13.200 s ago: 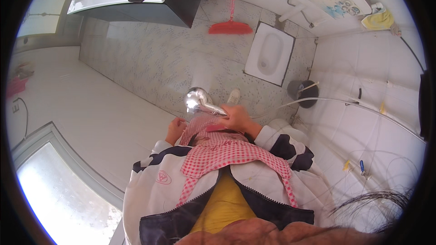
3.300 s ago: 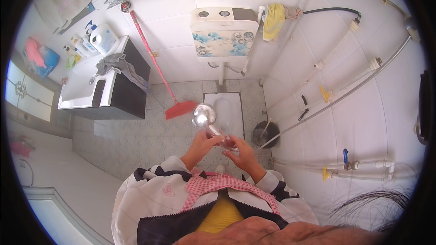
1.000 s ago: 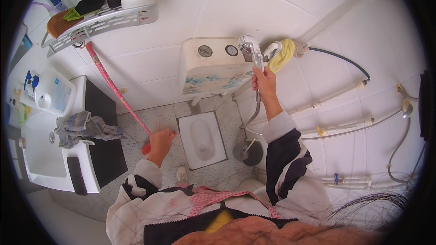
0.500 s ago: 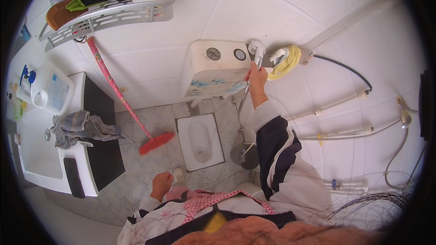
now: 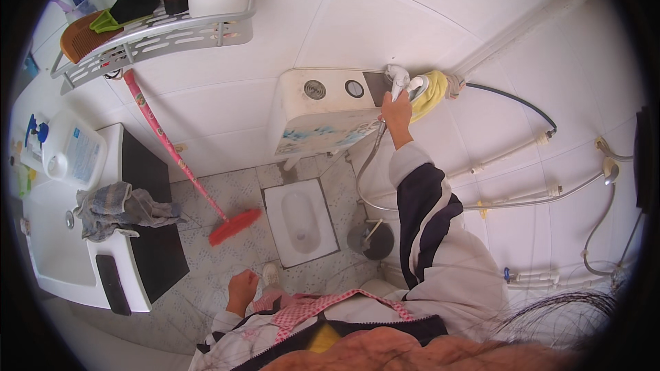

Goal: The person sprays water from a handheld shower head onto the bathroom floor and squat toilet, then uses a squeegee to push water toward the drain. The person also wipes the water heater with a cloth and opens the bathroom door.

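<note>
My right hand point(image 5: 397, 118) is wrapped round the handle of a pale hand shower point(image 5: 397, 78), at the right end of the white cistern point(image 5: 328, 130) on the wall. A metal hose point(image 5: 362, 175) runs down from below that hand. Just right of the hand shower, a yellow cloth point(image 5: 430, 99) hangs around a white fitting that is partly hidden. My left hand point(image 5: 242, 290) is low in front of my body, its fingers curled into a loose fist. Whether anything is inside it cannot be seen.
A squat toilet point(image 5: 300, 223) is set in the tiled floor, with a dark bucket point(image 5: 379, 242) to its right. A red broom point(image 5: 175, 154) leans on the wall. At left stands a washbasin point(image 5: 62, 247) with a grey cloth point(image 5: 117, 209). A metal shelf point(image 5: 158, 34) hangs above.
My right hand, with the hand shower, has moved slightly up and right. The bucket now shows more fully beside my sleeve. The whole view has shifted a little; my left hand stays curled.
</note>
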`<state>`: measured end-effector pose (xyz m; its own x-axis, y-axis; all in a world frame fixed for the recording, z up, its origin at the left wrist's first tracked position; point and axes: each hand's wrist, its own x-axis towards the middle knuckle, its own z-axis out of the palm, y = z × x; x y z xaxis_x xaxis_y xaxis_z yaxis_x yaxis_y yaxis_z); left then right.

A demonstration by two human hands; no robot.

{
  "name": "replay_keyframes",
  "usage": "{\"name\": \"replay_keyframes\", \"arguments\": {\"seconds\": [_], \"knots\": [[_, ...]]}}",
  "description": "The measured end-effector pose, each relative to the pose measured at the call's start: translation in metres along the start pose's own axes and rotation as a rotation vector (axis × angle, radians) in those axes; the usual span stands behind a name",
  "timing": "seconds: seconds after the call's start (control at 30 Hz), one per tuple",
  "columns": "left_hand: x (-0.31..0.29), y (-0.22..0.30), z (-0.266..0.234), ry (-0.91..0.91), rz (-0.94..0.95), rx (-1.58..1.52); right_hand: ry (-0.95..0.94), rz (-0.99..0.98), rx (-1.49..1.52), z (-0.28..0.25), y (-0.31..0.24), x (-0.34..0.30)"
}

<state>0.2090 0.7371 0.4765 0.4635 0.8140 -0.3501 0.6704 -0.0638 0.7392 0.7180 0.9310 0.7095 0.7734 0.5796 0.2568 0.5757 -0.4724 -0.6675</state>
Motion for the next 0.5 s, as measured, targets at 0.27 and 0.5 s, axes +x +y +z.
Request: {"name": "replay_keyframes", "arguments": {"seconds": [0.27, 0.5], "knots": [[-0.003, -0.01, 0.004, 0.039, -0.003, -0.058, 0.114, -0.089, -0.247, -0.005, -0.006, 0.001], [-0.002, -0.016, 0.012, 0.044, -0.01, -0.078, -0.07, -0.183, -0.799, -0.024, -0.039, 0.024]]}}
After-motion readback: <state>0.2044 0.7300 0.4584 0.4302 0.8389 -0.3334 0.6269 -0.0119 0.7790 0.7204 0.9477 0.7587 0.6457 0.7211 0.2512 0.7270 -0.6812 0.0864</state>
